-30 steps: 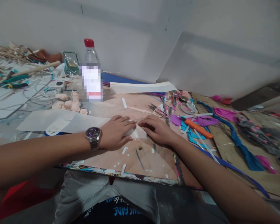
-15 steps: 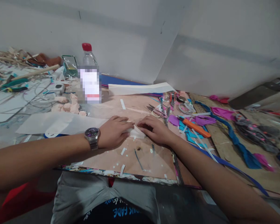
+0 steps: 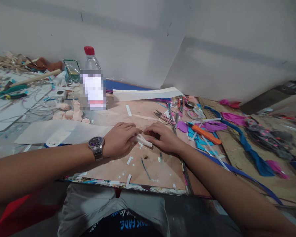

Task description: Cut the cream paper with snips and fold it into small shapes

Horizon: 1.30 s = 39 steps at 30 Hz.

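On the brown work board (image 3: 118,171), my left hand (image 3: 119,140) and my right hand (image 3: 162,137) meet with their fingertips close together. Between them is a narrow folded strip of white paper (image 3: 145,141), its near end pointing toward me and to the right. Left fingers and thumb are closed on its left part; right fingers and thumb pinch along its right side. A long white paper sheet (image 3: 64,130) lies to the left, partly behind my left wrist, which wears a watch (image 3: 96,144). Whether sheet and strip join is hidden.
A red-capped bottle (image 3: 89,51) with a blurred phone-like screen (image 3: 93,90) before it stands behind. Scissors (image 3: 164,117) and an orange cutter (image 3: 204,133) lie right, among coloured paper scraps. Pliers (image 3: 12,92) and crumpled peach paper (image 3: 70,113) are left.
The paper between my fingers has gone from a wider, flatter flap to a narrower folded strip. Both hands stay in nearly the same place; the view shifts slightly.
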Tool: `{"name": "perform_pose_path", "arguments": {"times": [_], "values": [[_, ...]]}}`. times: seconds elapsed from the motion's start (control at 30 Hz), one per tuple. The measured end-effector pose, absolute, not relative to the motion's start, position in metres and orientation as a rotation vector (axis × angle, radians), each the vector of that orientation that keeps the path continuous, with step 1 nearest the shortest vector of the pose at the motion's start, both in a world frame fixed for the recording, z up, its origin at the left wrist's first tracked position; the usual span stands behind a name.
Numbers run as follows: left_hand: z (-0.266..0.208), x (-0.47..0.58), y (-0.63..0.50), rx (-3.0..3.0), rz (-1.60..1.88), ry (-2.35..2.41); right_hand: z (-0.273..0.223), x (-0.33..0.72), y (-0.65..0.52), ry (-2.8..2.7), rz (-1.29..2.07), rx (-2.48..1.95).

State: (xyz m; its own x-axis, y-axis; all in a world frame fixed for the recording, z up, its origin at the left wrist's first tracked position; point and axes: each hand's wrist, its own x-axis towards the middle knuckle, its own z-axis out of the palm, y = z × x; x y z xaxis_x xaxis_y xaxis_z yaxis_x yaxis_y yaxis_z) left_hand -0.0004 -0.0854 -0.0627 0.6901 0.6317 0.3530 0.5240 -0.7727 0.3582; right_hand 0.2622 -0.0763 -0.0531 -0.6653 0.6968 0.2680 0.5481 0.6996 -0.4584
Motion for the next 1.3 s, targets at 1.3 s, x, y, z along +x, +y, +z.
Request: {"name": "perform_pose_path", "arguments": {"times": [1.3], "values": [[-0.046,0.002,-0.080,2.676,0.704,0.988,-0.052,0.256,-0.088,-1.960,0.878,-1.077]]}}
